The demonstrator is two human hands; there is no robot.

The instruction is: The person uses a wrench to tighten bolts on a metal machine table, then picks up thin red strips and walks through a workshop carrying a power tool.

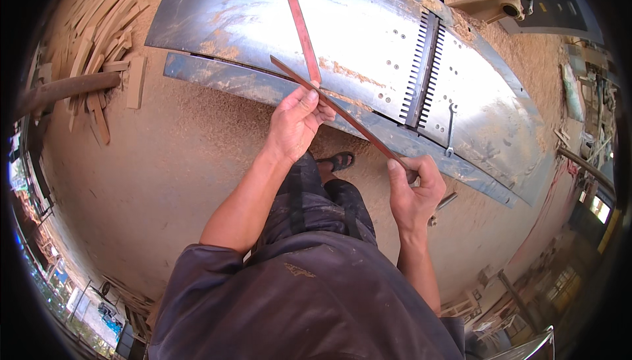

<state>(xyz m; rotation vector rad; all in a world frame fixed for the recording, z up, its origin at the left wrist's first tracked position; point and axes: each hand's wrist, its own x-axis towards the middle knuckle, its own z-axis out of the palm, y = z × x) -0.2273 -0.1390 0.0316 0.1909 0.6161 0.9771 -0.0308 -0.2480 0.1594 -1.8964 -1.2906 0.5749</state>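
Note:
Over the near edge of a metal jointer table (pixel 355 24), I hold a long, thin reddish-brown strip (pixel 361 126) slantwise. It looks like a planer blade, though I cannot be sure. My left hand (pixel 291 126) pinches it near the middle between thumb and fingers. The fingers of my right hand (pixel 418 189) are curled around its lower right end, where a small dark piece shows that I cannot make out. A second red strip (pixel 301 27) lies flat on the table, its near end close to my left fingertips.
A toothed slot (pixel 422 74) crosses the table, with an open-end wrench (pixel 451 126) to its right. Along the near side runs a metal fence (pixel 230 80). Wood offcuts (pixel 99 37) are piled at the far left, beside a rusty pipe (pixel 72 91). Sawdust covers the floor.

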